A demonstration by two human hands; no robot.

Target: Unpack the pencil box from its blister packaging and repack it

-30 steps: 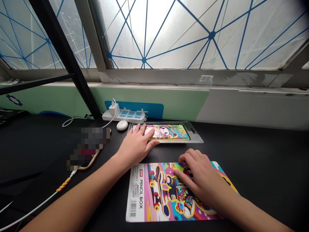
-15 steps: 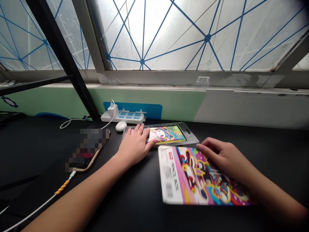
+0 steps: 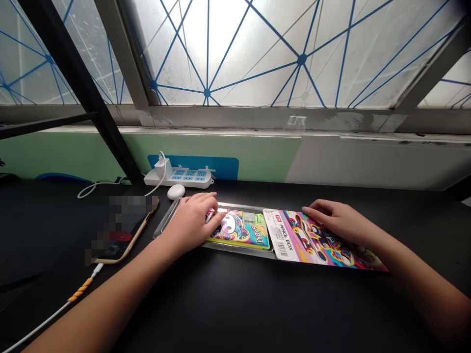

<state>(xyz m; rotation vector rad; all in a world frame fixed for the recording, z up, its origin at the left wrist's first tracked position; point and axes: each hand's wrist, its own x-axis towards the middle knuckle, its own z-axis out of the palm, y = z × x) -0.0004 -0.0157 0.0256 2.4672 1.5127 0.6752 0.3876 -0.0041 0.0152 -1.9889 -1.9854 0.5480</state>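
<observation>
My left hand (image 3: 193, 219) lies flat with its fingers spread over the left end of a clear plastic blister tray (image 3: 237, 246). In the tray sits a colourful cartoon pencil box (image 3: 239, 229) printed with the word "SPORT", its left part under my fingertips. My right hand (image 3: 340, 220) rests flat on a glossy printed "PENCIL BOX" card (image 3: 309, 240). That card lies on the black desk, its left edge over the tray's right end, hiding that end from view.
Behind the tray stand a white power strip (image 3: 178, 177) with a plugged-in charger and a small white round device (image 3: 175, 191). A phone (image 3: 117, 230), its screen pixelated, lies left of my left hand, with a white cable (image 3: 79, 291) running towards the bottom left.
The printed card has slid from in front of the tray, away from me and to the right, and now overlaps the tray's right end. My right hand went with it. My left hand stays on the tray.
</observation>
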